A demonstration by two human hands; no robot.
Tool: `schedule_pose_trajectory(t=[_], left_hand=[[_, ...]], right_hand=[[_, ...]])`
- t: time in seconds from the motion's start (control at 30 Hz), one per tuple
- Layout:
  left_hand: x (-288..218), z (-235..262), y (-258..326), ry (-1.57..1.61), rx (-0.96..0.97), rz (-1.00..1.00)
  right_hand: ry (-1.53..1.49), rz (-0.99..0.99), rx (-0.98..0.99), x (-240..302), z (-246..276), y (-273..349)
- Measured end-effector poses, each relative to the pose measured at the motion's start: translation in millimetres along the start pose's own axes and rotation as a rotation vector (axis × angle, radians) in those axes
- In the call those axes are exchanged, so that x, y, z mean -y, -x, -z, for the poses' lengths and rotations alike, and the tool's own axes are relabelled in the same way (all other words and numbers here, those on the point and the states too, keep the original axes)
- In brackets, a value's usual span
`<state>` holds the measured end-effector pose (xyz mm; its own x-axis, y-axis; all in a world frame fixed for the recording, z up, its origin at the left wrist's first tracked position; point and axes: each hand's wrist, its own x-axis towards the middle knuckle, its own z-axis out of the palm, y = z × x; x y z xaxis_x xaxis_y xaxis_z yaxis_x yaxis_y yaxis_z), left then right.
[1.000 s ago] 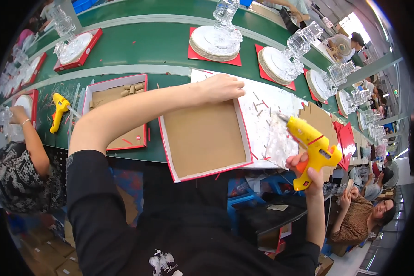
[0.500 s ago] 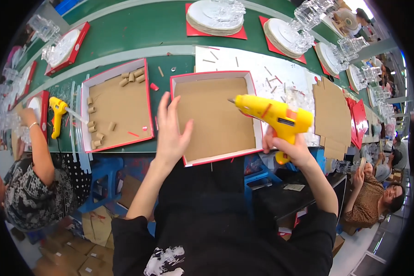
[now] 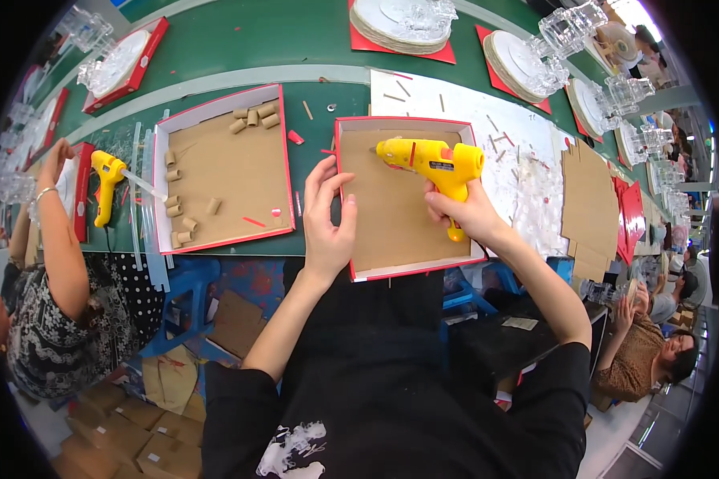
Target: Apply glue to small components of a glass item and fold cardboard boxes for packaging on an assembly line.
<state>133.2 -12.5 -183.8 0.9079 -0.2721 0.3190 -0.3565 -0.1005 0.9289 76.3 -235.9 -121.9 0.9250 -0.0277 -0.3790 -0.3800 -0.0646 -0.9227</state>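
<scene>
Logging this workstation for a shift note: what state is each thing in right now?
Left hand: open, resting on the tray's left edge.
Right hand: gripping the glue gun.
Yellow glue gun: held, nozzle pointing left over the tray.
Red-edged tray: flat, cardboard-lined, bare.
Second tray: holds scattered cardboard tubes.

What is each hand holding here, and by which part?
The right hand holds a yellow glue gun by its handle, nozzle over the red-rimmed cardboard box. The left hand grasps nothing; it rests on that box's left wall.

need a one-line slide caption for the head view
Right hand aims a yellow glue gun into a red-edged cardboard tray steadied at its left edge by the left hand.
</scene>
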Motion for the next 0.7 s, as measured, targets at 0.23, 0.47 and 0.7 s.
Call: schedule_pose_trajectory(t=[0.23,0.47,0.7], left_hand=[[3.0,1.3,-0.8,-0.042,0.017,-0.022],[4.1,1.5,-1.2,-0.019,0.013,-0.016],[3.2,2.0,-1.4,-0.037,0.017,-0.012]], right_hand=[[0.022,-0.079,0.000,2.8,-0.9,1.4],[0.022,-0.073,-0.040,3.9,-2.4,1.1],[-0.030,-0.047,-0.079,-0.1,-1.1,-0.3]])
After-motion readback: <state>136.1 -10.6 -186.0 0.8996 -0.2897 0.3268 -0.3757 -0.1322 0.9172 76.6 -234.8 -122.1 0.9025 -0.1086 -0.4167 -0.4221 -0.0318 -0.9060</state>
